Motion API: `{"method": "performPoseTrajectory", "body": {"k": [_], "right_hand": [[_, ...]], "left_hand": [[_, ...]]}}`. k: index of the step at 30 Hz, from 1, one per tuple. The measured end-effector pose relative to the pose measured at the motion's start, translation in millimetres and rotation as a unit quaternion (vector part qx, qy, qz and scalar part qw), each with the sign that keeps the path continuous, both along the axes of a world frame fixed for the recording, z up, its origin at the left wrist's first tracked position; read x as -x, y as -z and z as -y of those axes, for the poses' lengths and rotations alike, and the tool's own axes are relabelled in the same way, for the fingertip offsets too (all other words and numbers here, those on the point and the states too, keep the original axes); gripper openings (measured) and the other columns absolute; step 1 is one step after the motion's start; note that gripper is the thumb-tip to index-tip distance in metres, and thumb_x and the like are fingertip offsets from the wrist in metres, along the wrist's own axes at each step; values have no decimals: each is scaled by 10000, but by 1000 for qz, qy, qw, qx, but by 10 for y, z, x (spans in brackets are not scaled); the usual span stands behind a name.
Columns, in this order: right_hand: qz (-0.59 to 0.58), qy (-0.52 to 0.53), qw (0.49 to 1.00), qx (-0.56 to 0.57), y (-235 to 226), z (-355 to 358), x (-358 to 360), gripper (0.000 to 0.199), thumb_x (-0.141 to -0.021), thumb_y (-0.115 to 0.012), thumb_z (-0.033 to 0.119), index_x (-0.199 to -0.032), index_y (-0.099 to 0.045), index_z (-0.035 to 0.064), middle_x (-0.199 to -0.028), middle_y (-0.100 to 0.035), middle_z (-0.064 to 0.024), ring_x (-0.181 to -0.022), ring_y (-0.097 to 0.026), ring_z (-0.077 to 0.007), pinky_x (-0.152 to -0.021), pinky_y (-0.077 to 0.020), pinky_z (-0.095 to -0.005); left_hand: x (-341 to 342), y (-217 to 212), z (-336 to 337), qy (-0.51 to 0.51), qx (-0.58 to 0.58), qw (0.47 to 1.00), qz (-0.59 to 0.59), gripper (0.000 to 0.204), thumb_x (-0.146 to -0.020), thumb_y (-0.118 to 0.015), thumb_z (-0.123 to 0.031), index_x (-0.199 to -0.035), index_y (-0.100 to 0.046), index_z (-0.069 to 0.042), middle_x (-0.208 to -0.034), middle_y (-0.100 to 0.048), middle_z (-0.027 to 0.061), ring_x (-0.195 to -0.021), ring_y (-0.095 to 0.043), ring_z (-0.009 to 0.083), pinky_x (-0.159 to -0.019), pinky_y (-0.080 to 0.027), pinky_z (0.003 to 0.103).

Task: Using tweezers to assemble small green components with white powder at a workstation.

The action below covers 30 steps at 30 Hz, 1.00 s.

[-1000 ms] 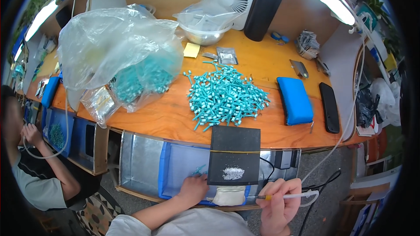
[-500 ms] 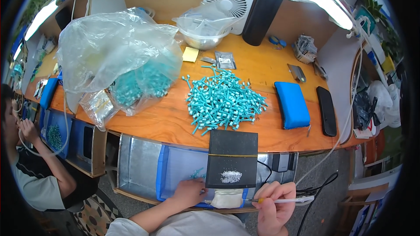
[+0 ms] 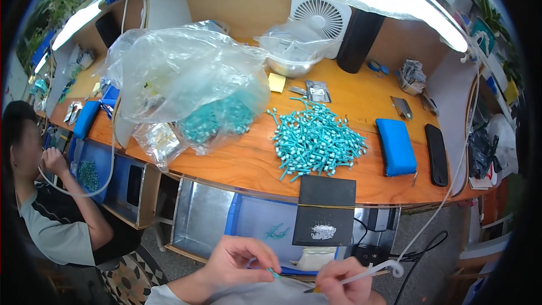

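**Both hands low at six o'clock, a teal piece pinched between them**

Your wooden bench (image 3: 237, 164) spans the view from nine to three o'clock. On it, at ten o'clock, slumps a big clear plastic bag (image 3: 180, 73) with teal parts showing through its lower side. Right of centre lies the loose heap of teal pieces (image 3: 316, 138), and at three o'clock of that heap sit a blue pad (image 3: 396, 147) and, just beyond it, a black phone-like slab (image 3: 436, 154). At twelve o'clock stands a white fan (image 3: 320, 20), with a bag-lined metal bowl (image 3: 291, 56) in front of it. A black square board (image 3: 326, 210) hangs off the bench's near edge, white specks on it; to its left is a blue tray (image 3: 257, 227).

A person (image 3: 51, 214) sits at nine o'clock.

Your left hand (image 3: 237, 262), at six o'clock, has its fingertips closed together on a small teal piece (image 3: 273, 273). Your right hand (image 3: 345, 281), at five o'clock, is curled tight around a thin pen-like tool (image 3: 339, 282) trailing a white tube (image 3: 440, 203); its tip sits just beside the teal piece.
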State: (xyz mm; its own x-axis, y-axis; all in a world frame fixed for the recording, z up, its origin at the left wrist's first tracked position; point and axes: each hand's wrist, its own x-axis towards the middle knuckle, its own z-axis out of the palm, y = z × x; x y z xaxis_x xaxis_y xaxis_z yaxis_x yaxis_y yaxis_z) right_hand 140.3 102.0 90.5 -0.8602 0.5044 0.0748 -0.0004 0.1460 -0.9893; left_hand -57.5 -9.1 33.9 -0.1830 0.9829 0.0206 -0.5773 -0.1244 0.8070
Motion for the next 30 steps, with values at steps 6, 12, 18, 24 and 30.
{"method": "performPoseTrajectory", "body": {"k": [6,12,18,24,30], "right_hand": [[27,-44,998,-23,-103,124,190,202,-844,-512,-13,-1044,-492,-31,-689,-504,-37,-573,-477,-87,-501,-377,-216],[5,-4,1000,-14,-40,151,152,112,-850,-510,8,-953,-519,-34,-688,-535,-57,-557,-480,-95,-492,-378,-223],[2,2,1000,-26,-36,107,132,68,-851,-502,-1,-914,-511,-23,-662,-524,-47,-552,-471,-86,-487,-365,-212],[-15,7,1000,-22,7,127,146,49,-850,-500,-6,-896,-504,-20,-690,-526,-50,-547,-466,-84,-482,-359,-212],[-13,37,998,-57,-30,85,126,68,-837,-517,-14,-902,-524,-31,-681,-529,-54,-557,-487,-93,-481,-375,-221]], "left_hand": [[-150,-165,-157,8,-103,995,5,207,-675,-690,102,-819,-624,-31,-968,-553,110,-799,-535,121,-605,-390,200],[-141,-48,-117,13,-81,996,-27,219,-653,-735,55,-818,-637,-49,-962,-544,84,-750,-491,63,-558,-336,175],[-155,-61,-128,7,-77,996,-54,220,-646,-748,37,-821,-642,-44,-966,-545,79,-712,-475,53,-549,-333,172],[-150,-67,-75,2,-62,997,-35,234,-679,-717,48,-887,-636,-24,-959,-545,86,-710,-463,49,-546,-327,169],[-118,-99,-65,2,-70,994,-87,116,-808,-588,19,-918,-621,21,-906,-557,101,-714,-492,103,-594,-362,207]]}}
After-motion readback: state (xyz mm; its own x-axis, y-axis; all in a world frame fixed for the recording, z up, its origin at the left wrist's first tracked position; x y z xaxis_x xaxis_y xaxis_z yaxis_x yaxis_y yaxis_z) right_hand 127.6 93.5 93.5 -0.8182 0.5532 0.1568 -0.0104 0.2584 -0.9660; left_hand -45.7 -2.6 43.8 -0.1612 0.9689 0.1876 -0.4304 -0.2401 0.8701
